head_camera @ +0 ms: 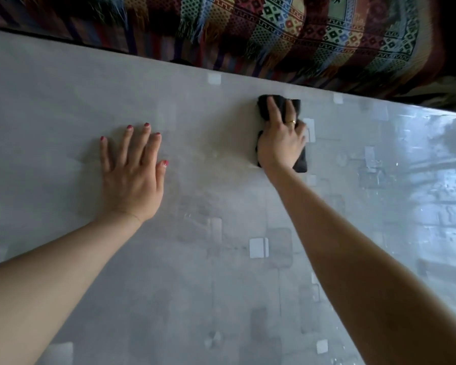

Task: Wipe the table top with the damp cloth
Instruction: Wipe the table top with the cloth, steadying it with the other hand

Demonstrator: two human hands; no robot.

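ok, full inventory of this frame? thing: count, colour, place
table top: 1, grey with pale square pattern, glossy at the right, fills most of the view
cloth: 1, black, on the table right of centre, near the far edge, under the right hand
blanket: 1, multicoloured patterned with fringe, beyond the table's far edge
ring: 1, gold, on a right-hand finger
left hand: 1, red nails, flat on the table, fingers spread, holds nothing
right hand: 1, presses on the cloth, fingers over it
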